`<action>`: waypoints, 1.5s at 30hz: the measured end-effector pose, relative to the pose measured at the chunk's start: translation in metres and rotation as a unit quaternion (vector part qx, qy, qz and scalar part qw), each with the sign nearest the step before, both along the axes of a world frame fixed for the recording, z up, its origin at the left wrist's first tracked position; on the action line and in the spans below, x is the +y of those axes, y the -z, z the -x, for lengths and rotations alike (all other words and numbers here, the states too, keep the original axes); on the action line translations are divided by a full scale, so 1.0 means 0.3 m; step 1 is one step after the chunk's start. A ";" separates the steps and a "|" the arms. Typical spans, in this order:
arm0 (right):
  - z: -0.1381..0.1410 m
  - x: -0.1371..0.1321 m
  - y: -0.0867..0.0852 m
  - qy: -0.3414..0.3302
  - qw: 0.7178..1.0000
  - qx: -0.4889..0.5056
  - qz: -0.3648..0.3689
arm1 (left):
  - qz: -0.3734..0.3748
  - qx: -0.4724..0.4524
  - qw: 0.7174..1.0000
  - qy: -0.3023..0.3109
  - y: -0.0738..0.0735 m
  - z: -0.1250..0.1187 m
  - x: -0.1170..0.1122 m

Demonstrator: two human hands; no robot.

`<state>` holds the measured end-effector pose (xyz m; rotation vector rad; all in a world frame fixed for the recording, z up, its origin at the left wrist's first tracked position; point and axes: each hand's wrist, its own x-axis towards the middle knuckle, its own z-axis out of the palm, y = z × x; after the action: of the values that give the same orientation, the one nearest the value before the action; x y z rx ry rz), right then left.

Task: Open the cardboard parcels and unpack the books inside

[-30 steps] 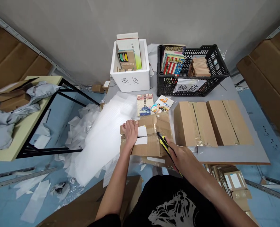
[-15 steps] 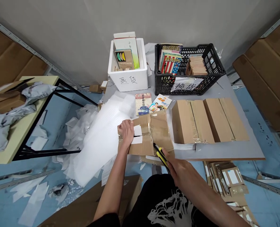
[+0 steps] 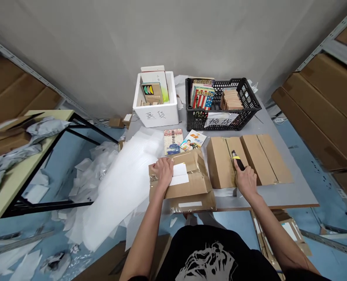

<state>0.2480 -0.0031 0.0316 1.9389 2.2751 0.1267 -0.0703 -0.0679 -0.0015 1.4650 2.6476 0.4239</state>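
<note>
My left hand point(image 3: 163, 170) grips the upper left side of a cardboard box point(image 3: 191, 183) at the table's front edge, its fingers curled on the top. Clear tape and white labels show on this box, and a flap with a white strip hangs at its front. In my right hand point(image 3: 246, 180) is a yellow and black box cutter point(image 3: 238, 160), held over a second closed cardboard box point(image 3: 220, 160). Whether the cutter touches that box I cannot tell. Beyond the first box lie two books, one with a blue drawing point(image 3: 173, 141) and one with a cartoon cover point(image 3: 193, 140).
Another closed carton point(image 3: 267, 158) stands at the right. Behind are a white foam box point(image 3: 158, 117) and a black plastic crate point(image 3: 223, 105), both with books. White foam sheeting point(image 3: 120, 175) spills off the table's left side. Flattened cardboard point(image 3: 293, 230) lies below at right.
My right hand has moved with the box cutter from the first box's front right to above the second box. My left hand stays on the first box. The whole view has shifted.
</note>
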 end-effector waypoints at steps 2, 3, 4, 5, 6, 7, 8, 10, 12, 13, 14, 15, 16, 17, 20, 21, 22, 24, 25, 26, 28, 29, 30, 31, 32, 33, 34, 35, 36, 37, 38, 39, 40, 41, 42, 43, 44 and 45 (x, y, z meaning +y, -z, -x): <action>0.024 -0.028 0.010 -0.010 0.998 0.051 -0.038 | 0.003 0.002 1.000 0.001 0.001 -0.018 0.011; 0.048 -0.048 -0.001 -0.029 0.995 0.084 -0.051 | 0.006 0.002 1.000 0.004 0.001 -0.027 0.017; 0.080 -0.070 -0.018 -0.064 0.989 0.119 -0.052 | 0.011 0.001 1.000 0.008 0.000 -0.036 0.023; 0.117 -0.091 -0.038 -0.113 0.981 0.153 -0.040 | 0.017 0.000 1.000 0.014 -0.003 -0.044 0.027; 0.159 -0.111 -0.057 -0.172 0.968 0.181 -0.019 | 0.025 -0.003 0.999 0.023 -0.008 -0.050 0.031; 0.202 -0.128 -0.071 -0.231 0.952 0.199 0.004 | 0.034 -0.009 0.999 0.035 -0.014 -0.054 0.031; 0.243 -0.141 -0.080 -0.282 0.937 0.205 0.026 | 0.043 -0.016 0.997 0.055 -0.022 -0.055 0.029; 0.308 -0.152 -0.080 -0.347 0.918 0.181 0.065 | 0.056 -0.029 0.991 0.119 -0.039 -0.045 0.015; 0.348 -0.142 -0.063 -0.369 0.914 0.140 0.098 | 0.071 -0.035 0.978 0.192 -0.054 -0.023 -0.009; 0.360 -0.132 -0.053 -0.371 0.914 0.122 0.112 | 0.081 -0.034 0.972 0.218 -0.058 -0.010 -0.023; 0.369 -0.121 -0.045 -0.372 0.914 0.108 0.123 | 0.094 -0.032 0.967 0.234 -0.061 0.004 -0.036; 0.376 -0.108 -0.039 -0.372 0.914 0.098 0.132 | 0.110 -0.031 0.963 0.243 -0.063 0.018 -0.047; 0.383 -0.097 -0.035 -0.371 0.913 0.090 0.144 | 0.127 -0.033 0.960 0.249 -0.063 0.029 -0.055; 0.391 -0.088 -0.035 -0.370 0.912 0.080 0.158 | 0.144 -0.038 0.956 0.255 -0.063 0.039 -0.060; 0.417 -0.074 -0.043 -0.369 0.905 0.053 0.207 | 0.189 -0.057 0.943 0.267 -0.067 0.050 -0.060; 0.424 -0.074 -0.045 -0.368 0.903 0.047 0.219 | 0.204 -0.062 0.940 0.268 -0.071 0.048 -0.057; 0.429 -0.076 -0.044 -0.368 0.901 0.044 0.226 | 0.218 -0.065 0.937 0.267 -0.076 0.045 -0.053; 0.430 -0.087 -0.038 -0.372 0.901 0.044 0.219 | 0.241 -0.074 0.932 0.259 -0.091 0.036 -0.044; 0.426 -0.095 -0.033 -0.376 0.902 0.048 0.207 | 0.251 -0.082 0.931 0.254 -0.099 0.031 -0.039; 0.420 -0.104 -0.028 -0.381 0.903 0.053 0.190 | 0.258 -0.091 0.929 0.249 -0.108 0.028 -0.034; 0.405 -0.124 -0.021 -0.393 0.905 0.064 0.148 | 0.271 -0.109 0.925 0.245 -0.119 0.025 -0.023; 0.397 -0.135 -0.020 -0.398 0.906 0.068 0.128 | 0.275 -0.115 0.922 0.247 -0.122 0.026 -0.016; 0.391 -0.145 -0.022 -0.405 0.905 0.070 0.110 | 0.277 -0.118 0.920 0.252 -0.121 0.029 -0.010; 0.386 -0.154 -0.026 -0.412 0.903 0.071 0.096 | 0.276 -0.117 0.919 0.257 -0.117 0.033 -0.004; 0.382 -0.164 -0.030 -0.421 0.900 0.072 0.085 | 0.273 -0.115 0.919 0.262 -0.111 0.039 0.002; 0.380 -0.174 -0.035 -0.428 0.898 0.073 0.076 | 0.269 -0.113 0.919 0.267 -0.104 0.045 0.007; 0.377 -0.185 -0.038 -0.434 0.895 0.075 0.070 | 0.266 -0.110 0.918 0.272 -0.096 0.051 0.010; 0.375 -0.196 -0.040 -0.436 0.894 0.077 0.063 | 0.265 -0.107 0.917 0.277 -0.090 0.057 0.012; 0.373 -0.209 -0.040 -0.432 0.896 0.079 0.055 | 0.265 -0.105 0.916 0.282 -0.085 0.062 0.014; 0.371 -0.223 -0.038 -0.424 0.901 0.080 0.043 | 0.266 -0.102 0.915 0.286 -0.082 0.066 0.014; 0.368 -0.237 -0.036 -0.417 0.905 0.081 0.030 | 0.267 -0.099 0.914 0.288 -0.081 0.070 0.015; 0.365 -0.251 -0.034 -0.414 0.906 0.081 0.018 | 0.269 -0.095 0.915 0.286 -0.082 0.072 0.015; 0.362 -0.264 -0.034 -0.416 0.906 0.081 0.008 | 0.272 -0.091 0.916 0.281 -0.084 0.073 0.016; 0.358 -0.276 -0.035 -0.423 0.903 0.081 0.001 | 0.274 -0.087 0.918 0.275 -0.087 0.073 0.018; 0.355 -0.287 -0.037 -0.432 0.898 0.082 -0.003 | 0.274 -0.083 0.920 0.268 -0.089 0.072 0.019; 0.351 -0.297 -0.041 -0.438 0.895 0.082 -0.005 | 0.273 -0.079 0.922 0.262 -0.089 0.068 0.020; 0.346 -0.306 -0.045 -0.440 0.895 0.081 -0.006 | 0.271 -0.075 0.924 0.258 -0.087 0.062 0.021; 0.341 -0.315 -0.049 -0.436 0.896 0.080 -0.007 | 0.269 -0.070 0.926 0.256 -0.083 0.054 0.019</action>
<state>0.1458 -0.0977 0.0464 0.8006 3.0700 0.0760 -0.0865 -0.0621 0.0235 1.7405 1.9263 -0.2225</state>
